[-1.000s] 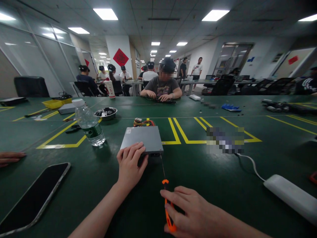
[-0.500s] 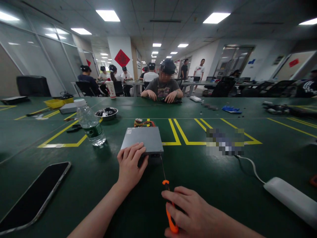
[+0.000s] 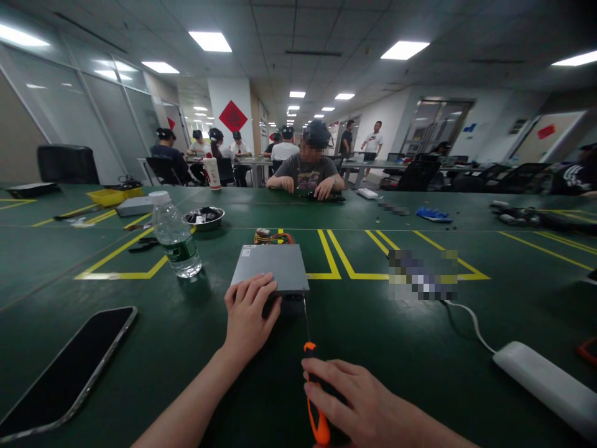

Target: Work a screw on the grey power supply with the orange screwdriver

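Holding the screwdriver, my right hand, fingers curled around its handle. Butt swung slightly left just now; tip still by the power supply unit's near right corner, so alignment seems kept. Ahead-left, my left hand's part-spread fingers rest on the unit; wire bundle beyond them.

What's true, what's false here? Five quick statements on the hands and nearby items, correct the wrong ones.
1. The left hand rests on a flat, grey metal box. True.
2. The right hand is empty. False: it holds an orange-and-black-handled screwdriver.
3. A clear plastic bottle with a green label stands left of the box. True.
4. The box sits on a white tray. False: it sits on the dark-green tabletop.
5. A bundle of thin, multicoloured wires lies at the box's far edge. True.
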The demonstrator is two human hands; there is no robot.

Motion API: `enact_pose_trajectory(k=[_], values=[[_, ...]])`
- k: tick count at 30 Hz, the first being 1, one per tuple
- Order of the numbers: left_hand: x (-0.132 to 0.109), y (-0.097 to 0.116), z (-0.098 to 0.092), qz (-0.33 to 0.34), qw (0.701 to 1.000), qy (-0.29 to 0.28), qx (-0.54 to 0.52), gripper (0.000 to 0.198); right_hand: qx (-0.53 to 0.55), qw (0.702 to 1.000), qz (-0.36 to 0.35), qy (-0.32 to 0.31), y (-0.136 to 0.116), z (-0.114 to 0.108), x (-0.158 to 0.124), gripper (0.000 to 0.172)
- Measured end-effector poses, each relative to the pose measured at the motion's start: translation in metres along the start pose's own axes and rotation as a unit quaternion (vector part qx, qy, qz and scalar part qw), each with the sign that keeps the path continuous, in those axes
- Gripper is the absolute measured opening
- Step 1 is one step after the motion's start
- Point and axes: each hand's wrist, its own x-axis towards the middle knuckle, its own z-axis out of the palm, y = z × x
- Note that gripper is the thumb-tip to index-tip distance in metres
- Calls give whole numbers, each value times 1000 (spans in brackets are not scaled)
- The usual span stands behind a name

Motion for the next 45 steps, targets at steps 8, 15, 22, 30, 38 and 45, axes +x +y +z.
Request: enact_pose_trajectory(k=[8, 15, 22, 30, 38, 45], values=[[0, 1, -2, -6, 1000, -14, 3, 20, -40, 996, -46, 69, -1, -4, 7, 31], [0, 1, -2, -5, 1000, -11, 5, 20, -12, 995, -31, 98, 3, 4, -1, 37], [-1, -1, 2, -5, 1000, -7, 4, 22, -16, 995, -28, 96, 1, 2, 1, 27], [0, -1, 2, 5, 1000, -3, 5, 23, -32, 998, -14, 60, 0, -4, 6, 22], [0, -2, 2, 3, 1000, 1, 1, 22, -21, 996, -9, 81, 0, 1, 2, 14], [0, -1, 2, 0, 1000, -1, 5, 21, -40, 996, -34, 75, -2, 4, 0, 9]])
